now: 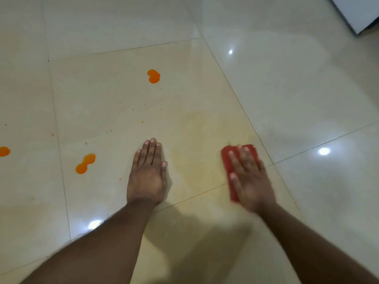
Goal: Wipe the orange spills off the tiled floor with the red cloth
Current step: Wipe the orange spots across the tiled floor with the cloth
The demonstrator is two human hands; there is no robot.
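Observation:
My right hand (249,177) presses flat, fingers straight, on the folded red cloth (226,158) on the glossy cream tiled floor (205,89); the hand is motion-blurred. My left hand (148,172) rests flat on the floor, palm down, fingers together. A faint yellowish smear (196,144) lies on the tile between the hands. One orange spill (153,76) sits farther ahead on the same tile. A double-lobed orange spill (85,163) lies left of my left hand. Another orange spill (4,151) is cut by the left edge. Small orange specks (142,121) dot the tile.
A white object with a dark lower edge (356,13), perhaps furniture or an appliance, stands at the top right corner. Grout lines (235,95) cross the floor diagonally. Ceiling-light reflections (324,151) glare on the tiles at the right and near my left forearm.

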